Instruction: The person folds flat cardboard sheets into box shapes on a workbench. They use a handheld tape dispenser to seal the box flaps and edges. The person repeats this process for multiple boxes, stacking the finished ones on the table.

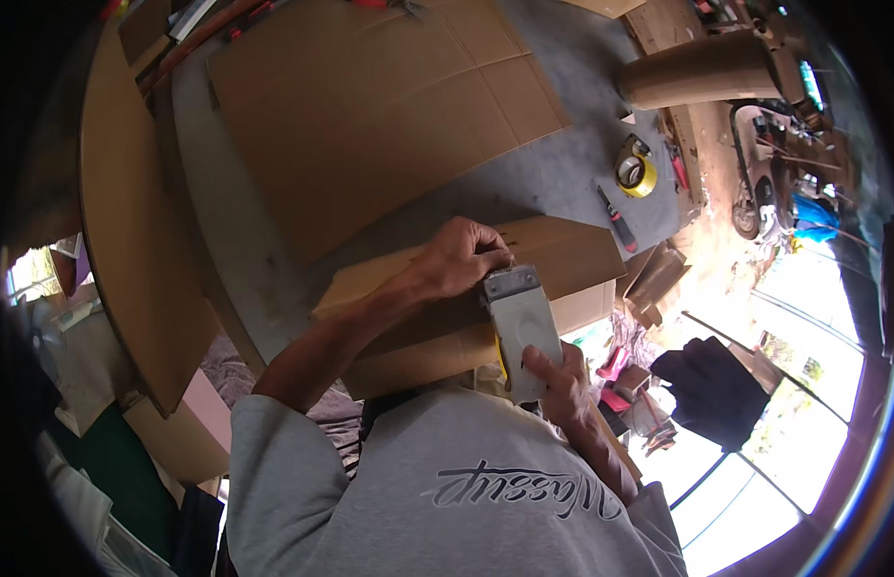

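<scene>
My right hand (562,383) grips a pale grey, hand-held tape dispenser (524,322), its thumb lying across the flat side. The dispenser's toothed metal end points away from me, and a bit of yellow shows along its left edge. At that toothed end, my left hand (459,258) is closed in a pinch. Whatever lies between its fingertips is too small to make out. Beneath both hands is a folded piece of brown cardboard (572,252), standing against my front with its flaps raised.
Flat cardboard sheets (370,115) cover much of the grey table (274,303). To the right lie a knife with a red and black handle (617,223) and a yellow tape roll in a holder (635,173). A rolled cardboard piece (702,72) sits farther back. A tall board (130,221) stands at left.
</scene>
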`<move>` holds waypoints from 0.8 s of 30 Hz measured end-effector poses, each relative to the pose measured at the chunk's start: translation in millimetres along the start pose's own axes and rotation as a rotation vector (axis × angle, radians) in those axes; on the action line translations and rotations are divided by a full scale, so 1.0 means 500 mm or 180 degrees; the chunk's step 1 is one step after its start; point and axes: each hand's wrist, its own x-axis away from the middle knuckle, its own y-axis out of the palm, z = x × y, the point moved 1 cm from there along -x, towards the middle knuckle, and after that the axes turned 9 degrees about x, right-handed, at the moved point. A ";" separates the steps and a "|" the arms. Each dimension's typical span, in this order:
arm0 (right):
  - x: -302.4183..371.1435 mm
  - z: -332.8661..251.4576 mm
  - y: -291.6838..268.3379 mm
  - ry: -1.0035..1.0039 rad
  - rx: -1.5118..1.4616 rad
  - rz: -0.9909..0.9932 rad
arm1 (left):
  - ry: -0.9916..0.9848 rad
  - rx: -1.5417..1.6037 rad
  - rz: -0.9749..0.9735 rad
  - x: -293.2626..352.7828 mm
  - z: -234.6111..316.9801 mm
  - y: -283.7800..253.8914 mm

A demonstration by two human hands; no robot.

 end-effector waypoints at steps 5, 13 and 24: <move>-0.008 -0.030 -0.001 0.0197 -0.0107 -0.0105 | 0.0114 0.0002 0.0577 -0.013 -0.005 -0.014; -0.010 -0.054 0.003 0.0350 0.0083 -0.0226 | 0.0874 -0.0774 0.0990 -0.054 -0.010 -0.117; -0.020 -0.047 0.001 0.0460 0.0092 -0.0263 | 0.0899 -0.2216 0.0911 -0.054 -0.058 -0.118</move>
